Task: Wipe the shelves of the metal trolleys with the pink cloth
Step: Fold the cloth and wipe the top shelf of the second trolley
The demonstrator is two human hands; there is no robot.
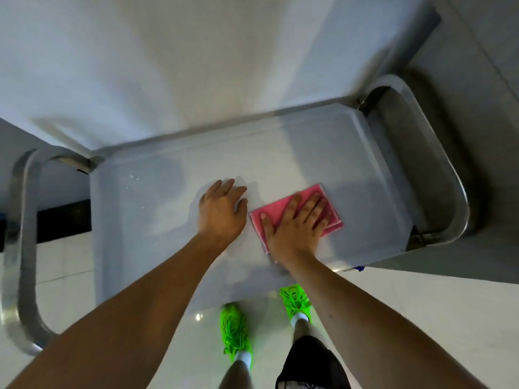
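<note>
While folded into a flat rectangle w/ layered edges showing, the pink cloth (283, 209) lies on the metal trolley's top shelf (351, 164), right of centre. Right hand (295, 223) presses it w/ straight, spread fingers. Left hand (222, 209) rests flat on the shelf just beside, fingers relaxed, holding nothing. Water droplets (134, 178) speckle the shelf's left part.

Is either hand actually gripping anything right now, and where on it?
No grip. The right hand presses flat with straight fingers on the middle of the pink cloth; the left hand rests on the trolley shelf.
</note>
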